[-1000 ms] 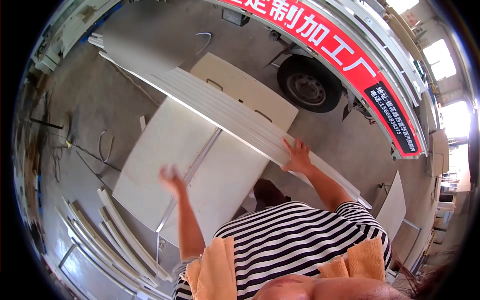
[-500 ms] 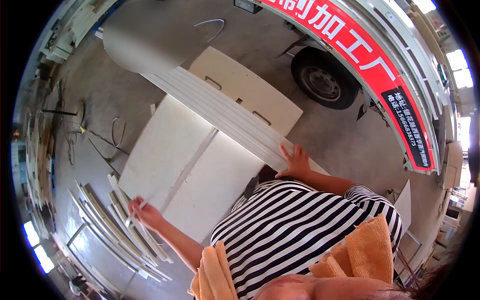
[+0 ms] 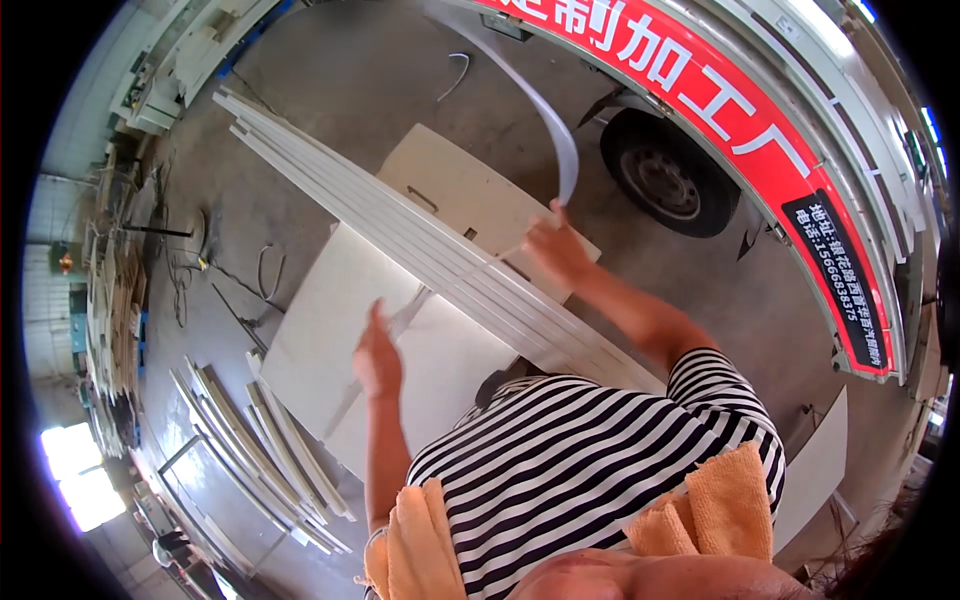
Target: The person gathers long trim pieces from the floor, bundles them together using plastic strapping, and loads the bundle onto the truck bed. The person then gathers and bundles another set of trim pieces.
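A long, thin white strip (image 3: 548, 115) arcs from the top of the head view down to my right hand (image 3: 560, 250), whose fingers close on it. A narrow pale length of it runs from that hand leftward over the stacked white panels (image 3: 420, 245). My left hand (image 3: 378, 362) is raised above the white board (image 3: 320, 300), left of the panels, with one finger pointing up. Motion smears its fingers, so whether it holds anything is unclear. The panels are long and narrow, lying diagonally across the board.
Beyond the panels is a cream board (image 3: 460, 185) with a handle slot. A vehicle wheel (image 3: 668, 175) and red side panel (image 3: 690, 80) stand at the upper right. Loose strips (image 3: 250, 450) lie on a rack at the lower left; cables (image 3: 190, 265) lie on the floor.
My right hand has lifted off the panels and now grips the white strip. My left hand has moved up and right from the board's left edge. The blurred grey oval over the panels' far end is gone.
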### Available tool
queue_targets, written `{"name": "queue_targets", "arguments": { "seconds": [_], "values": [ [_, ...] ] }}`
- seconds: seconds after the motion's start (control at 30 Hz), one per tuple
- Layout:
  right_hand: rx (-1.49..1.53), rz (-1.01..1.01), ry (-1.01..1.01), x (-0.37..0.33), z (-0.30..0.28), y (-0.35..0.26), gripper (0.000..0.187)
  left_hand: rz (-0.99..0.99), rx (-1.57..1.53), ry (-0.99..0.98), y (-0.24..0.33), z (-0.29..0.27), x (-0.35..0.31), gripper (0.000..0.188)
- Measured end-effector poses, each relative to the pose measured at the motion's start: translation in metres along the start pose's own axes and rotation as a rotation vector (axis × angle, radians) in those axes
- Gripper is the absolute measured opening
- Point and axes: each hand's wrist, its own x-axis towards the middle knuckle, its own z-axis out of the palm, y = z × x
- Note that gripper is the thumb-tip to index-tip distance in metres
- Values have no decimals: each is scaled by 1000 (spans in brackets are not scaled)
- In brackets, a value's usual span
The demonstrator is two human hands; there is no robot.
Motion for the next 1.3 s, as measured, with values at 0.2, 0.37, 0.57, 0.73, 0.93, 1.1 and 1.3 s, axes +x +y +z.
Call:
{"name": "queue_targets", "arguments": {
  "seconds": [0.2, 0.37, 0.57, 0.73, 0.93, 1.1, 1.3],
  "values": [
    [-41, 737, 73, -6, -23, 136, 13, -669, -619, 428, -54, -85, -27, 36],
    [555, 871, 441, 50, -41, 122, 24, -593, -833, 678, -77, -134, -54, 31],
    [561, 838, 233, 79, 27, 90, 33, -703, -1159, 872, -86, -154, -68, 35],
    [410, 786, 332, 95, 4, 76, 32, -643, -987, 981, -136, -226, -114, 44],
    [671, 700, 71, 105, 38, 33, 23, -682, -925, 911, -95, -234, -103, 13],
    [733, 758, 94, 88, 132, 13, 21, -739, -843, 908, -71, -229, -87, 10],
    [664, 692, 55, 90, 159, -29, 21, -665, -733, 843, -80, -234, -102, 15]
  ]
}}
